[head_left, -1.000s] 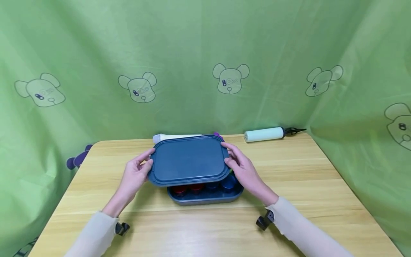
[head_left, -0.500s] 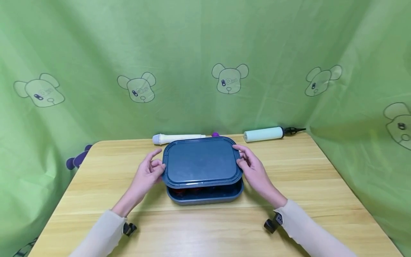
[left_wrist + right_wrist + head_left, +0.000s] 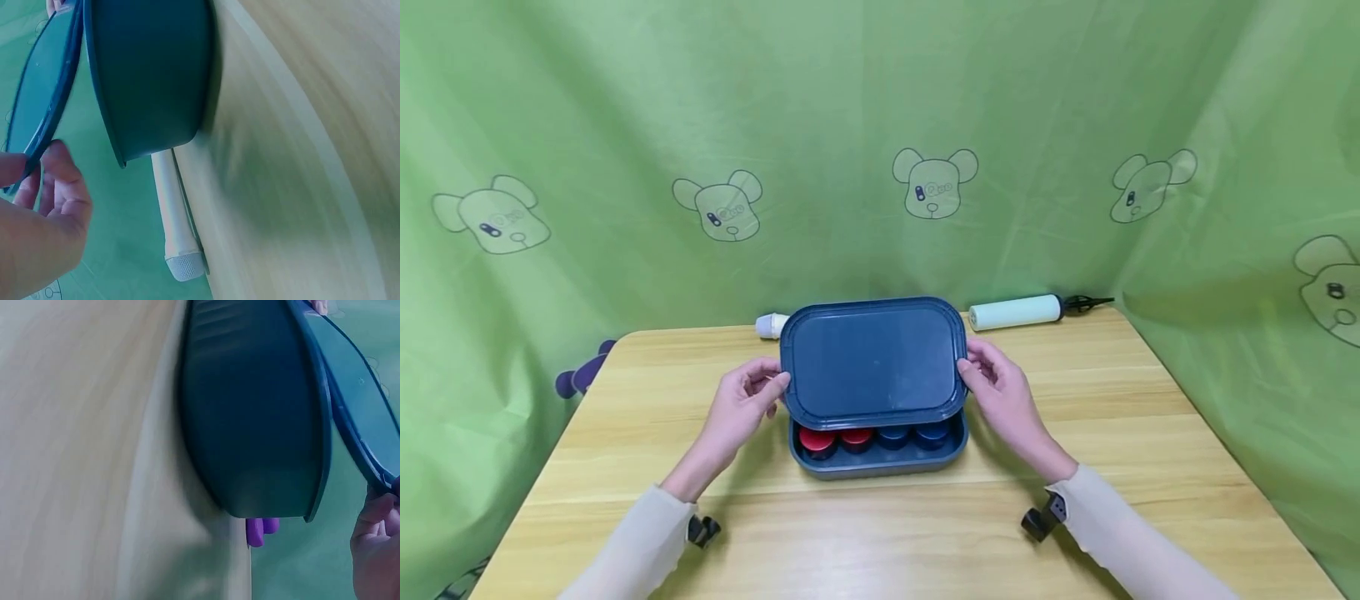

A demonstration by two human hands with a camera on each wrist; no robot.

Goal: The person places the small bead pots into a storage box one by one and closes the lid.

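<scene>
A dark blue lid (image 3: pixel 876 362) is tilted over the back part of a matching box (image 3: pixel 880 468), apart from its front rim. My left hand (image 3: pixel 741 408) pinches the lid's left end, thumb on top and fingers underneath. At the opposite end my right hand (image 3: pixel 1003 400) grips the lid the same way. Below the lid's front edge, red round-topped pieces (image 3: pixel 817 442) and blue ones (image 3: pixel 932 433) stand inside the box. The rest of the box's inside is hidden. Both wrist views show the box wall (image 3: pixel 150 81) with the lid raised beside its rim.
A white microphone (image 3: pixel 175 219) lies behind the box on the wooden table (image 3: pixel 880 533). Further right at the back edge is a pale blue cylinder (image 3: pixel 1017 312) with a black tip. Something purple (image 3: pixel 255 531) shows behind the box. Green cloth (image 3: pixel 820 125) hangs behind.
The lid first shifted right over the box, then rose and moved back, so the red and blue pieces show again. My left forefinger, lifted half a second ago, is back against the lid.
</scene>
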